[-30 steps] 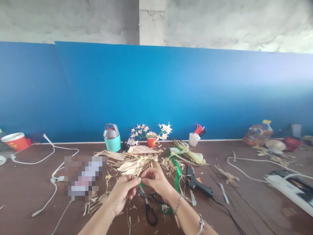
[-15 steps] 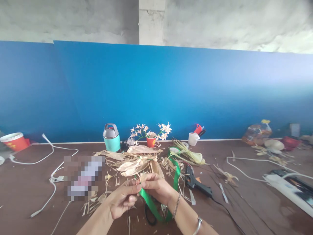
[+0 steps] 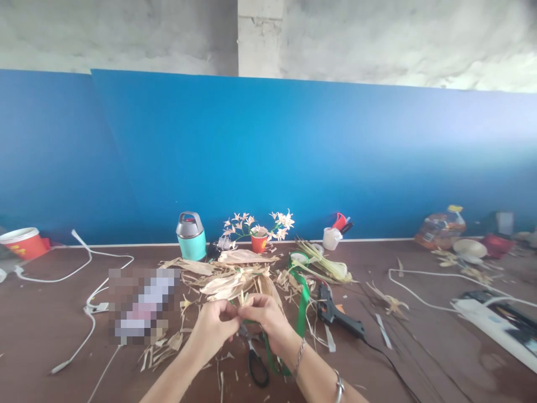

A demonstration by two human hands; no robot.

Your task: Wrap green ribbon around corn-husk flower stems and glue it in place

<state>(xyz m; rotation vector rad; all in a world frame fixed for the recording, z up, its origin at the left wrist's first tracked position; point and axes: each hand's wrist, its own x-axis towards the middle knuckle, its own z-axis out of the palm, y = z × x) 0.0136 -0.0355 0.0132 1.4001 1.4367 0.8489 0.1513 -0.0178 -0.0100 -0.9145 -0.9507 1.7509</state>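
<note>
Both my left hand (image 3: 213, 327) and my right hand (image 3: 271, 323) are closed in a pinch, fingertips meeting at the base of a small pale husk flower (image 3: 242, 298). Its tip sticks up between my fingers; the lower part is hidden. Green ribbon-like tape (image 3: 302, 305) runs from a roll (image 3: 299, 258) at the back down to beneath my right hand, and a bit of green shows at the fingertips. Under my hands lie scissors (image 3: 257, 366) with black handles, partly covered. Dry corn husks (image 3: 229, 284) are piled just beyond my fingers.
A black glue gun (image 3: 340, 314) with a cord lies to the right. Behind stand a turquoise flask (image 3: 192, 246), a red pot (image 3: 259, 243) of husk flowers and a white cup (image 3: 331, 239). Pale stalks (image 3: 327, 262) lie near it. White cables (image 3: 90, 313) cross the left side.
My left hand has turned and its fingers have curled in. The loop of green tape hanging between my hands has shifted down and right, uncovering more of the scissors.
</note>
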